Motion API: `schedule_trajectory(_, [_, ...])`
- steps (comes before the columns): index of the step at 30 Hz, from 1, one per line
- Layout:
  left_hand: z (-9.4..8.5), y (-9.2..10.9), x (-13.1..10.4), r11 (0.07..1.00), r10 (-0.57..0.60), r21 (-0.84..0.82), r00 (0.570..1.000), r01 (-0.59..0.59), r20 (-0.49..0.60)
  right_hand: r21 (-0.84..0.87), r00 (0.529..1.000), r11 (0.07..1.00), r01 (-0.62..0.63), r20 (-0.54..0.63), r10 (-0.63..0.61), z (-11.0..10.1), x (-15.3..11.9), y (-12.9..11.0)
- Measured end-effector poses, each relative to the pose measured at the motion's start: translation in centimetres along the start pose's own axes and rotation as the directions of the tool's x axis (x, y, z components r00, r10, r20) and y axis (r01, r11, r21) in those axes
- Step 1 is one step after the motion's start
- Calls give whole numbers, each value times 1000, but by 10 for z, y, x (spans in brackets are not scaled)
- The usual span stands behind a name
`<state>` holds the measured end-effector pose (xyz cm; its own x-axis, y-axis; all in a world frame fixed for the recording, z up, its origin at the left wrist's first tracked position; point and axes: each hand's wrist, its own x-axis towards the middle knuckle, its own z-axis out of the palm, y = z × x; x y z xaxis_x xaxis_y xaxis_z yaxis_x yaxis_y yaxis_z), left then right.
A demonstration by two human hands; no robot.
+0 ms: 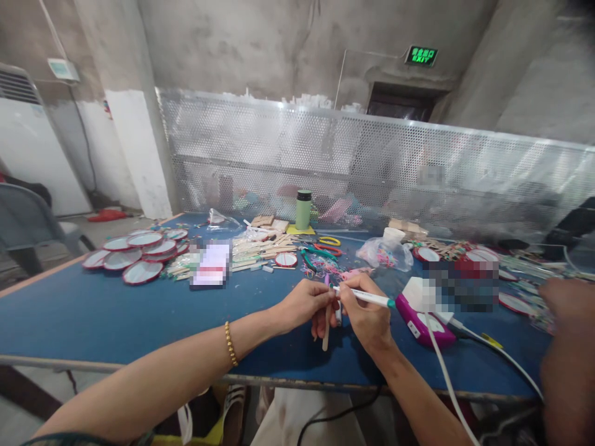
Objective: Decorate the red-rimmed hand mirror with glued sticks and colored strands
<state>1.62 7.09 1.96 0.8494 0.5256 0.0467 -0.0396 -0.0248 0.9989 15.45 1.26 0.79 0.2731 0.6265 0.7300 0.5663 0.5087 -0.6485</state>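
Note:
My left hand (304, 303) is closed on a thin wooden stick (326, 334), which points down toward the table edge. A small purple piece (326, 279) shows at the stick's upper end; what it is, I cannot make out. In my right hand (369, 319) is a white marker (369, 297) with green ends, held slanting. Its left tip meets the fingers of my left hand at the stick. A short white piece (339, 314) shows below, between the two hands, partly hidden by fingers. Both hands are just above the blue table (260, 347).
Round red-rimmed discs (142, 271) lie stacked at left, beside a phone (210, 263). Wooden sticks (260, 248), pliers (307, 259) and a green bottle (303, 212) stand behind. At right are a purple device (425, 322), cables and another person's blurred arm (569, 334).

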Motion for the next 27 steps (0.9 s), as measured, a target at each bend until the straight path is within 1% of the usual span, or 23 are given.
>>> schedule_trajectory(17, [0,-2,1,1000,-10,6,1000,10,-11,-47,1000,998,29,2,-29,-1,2,-7])
schedule_trajectory(23, [0,-1,1,1000,0,-6,1000,-1,-6,-5,999,1000,7,-39,-7,-1,2,-3])
schedule_trajectory(27, [0,0,0,1000,7,1,1000,-7,-9,0,1000,1000,2,-22,-2,-2,1,-1])
